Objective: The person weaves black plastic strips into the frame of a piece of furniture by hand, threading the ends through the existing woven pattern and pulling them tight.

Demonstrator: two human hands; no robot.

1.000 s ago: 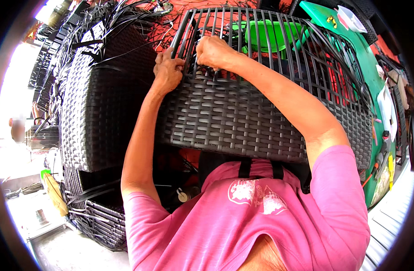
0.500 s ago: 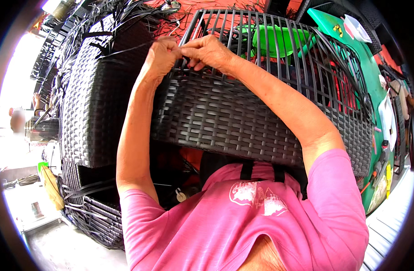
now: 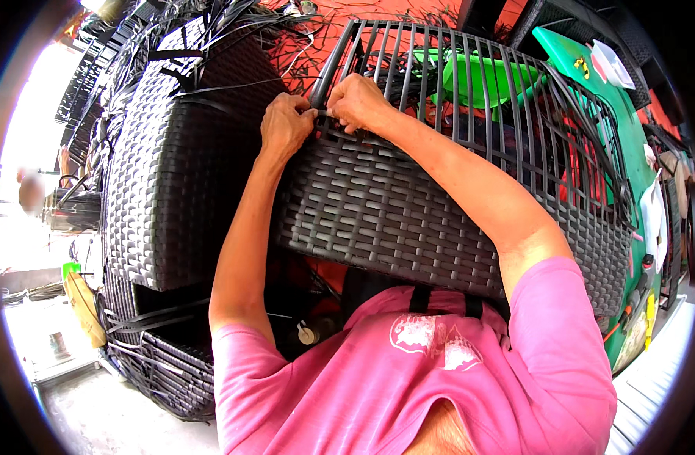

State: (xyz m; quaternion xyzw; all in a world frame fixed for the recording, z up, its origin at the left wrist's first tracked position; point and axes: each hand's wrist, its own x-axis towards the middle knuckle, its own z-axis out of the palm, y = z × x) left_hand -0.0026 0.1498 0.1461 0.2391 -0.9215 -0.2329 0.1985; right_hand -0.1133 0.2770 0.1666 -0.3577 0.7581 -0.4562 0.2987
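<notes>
A half-woven panel of dark wicker (image 3: 393, 205) lies before me, its near part woven and its far part bare upright slats (image 3: 393, 64). At its far left corner, my left hand (image 3: 287, 127) pinches a short stretch of dark plastic weaving strip (image 3: 323, 114) beside the edge post. Just to the right, thumb and fingers of my right hand (image 3: 358, 104) close on the same strip against the slats. Only a little of the strip shows between the fingertips; the rest is hidden by the hands.
A finished wicker block (image 3: 154, 167) stands close on the left, with loose black strips (image 3: 234, 19) over its far end. Behind the slats is a bright green basin (image 3: 488, 80). A green table (image 3: 628, 152) with tools lies along the right.
My hands have drawn apart, stretching the strip between them, where before they met at the corner. The whole view has shifted slightly, so the panel sits lower and further right.
</notes>
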